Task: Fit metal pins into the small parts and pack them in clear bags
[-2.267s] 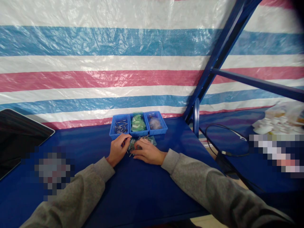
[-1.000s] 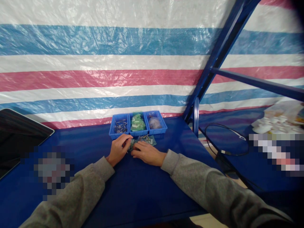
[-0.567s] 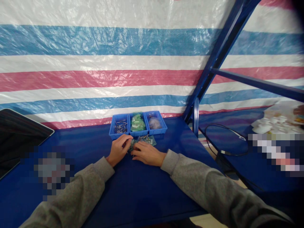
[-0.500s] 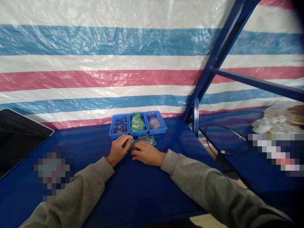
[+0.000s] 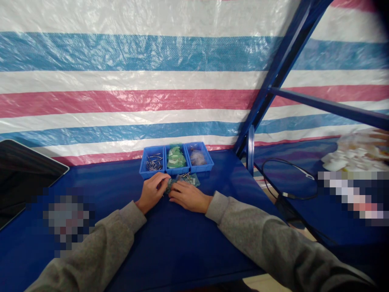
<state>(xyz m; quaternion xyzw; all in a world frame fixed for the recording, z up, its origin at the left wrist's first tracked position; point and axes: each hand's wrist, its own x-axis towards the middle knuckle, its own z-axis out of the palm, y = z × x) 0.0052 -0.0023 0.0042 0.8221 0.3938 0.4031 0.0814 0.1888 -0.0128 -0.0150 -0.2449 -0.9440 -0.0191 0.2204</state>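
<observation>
Just in front of three small blue bins, my left hand is closed, its thumb and fingers pinching a small greenish clear plastic bag. My right hand meets it from the right, fingers bent and pressed together on the same bag; its fingertips are partly hidden. Behind my right hand lies another small clear bag with thin metal pieces on or in it. The left bin holds loose metal pins or screws. Green plastic packets fill the middle bin, and a clear bag sits in the right bin.
A dark screen stands at the left of the blue table. A blurred-out item lies below it. On the right are a blue metal frame, a black cable and a bag of white pieces, with a person's hand nearby.
My right fingers have shifted very slightly against the bag. My left hand stays almost still. At the far right, the other person's hand has moved over the white pieces.
</observation>
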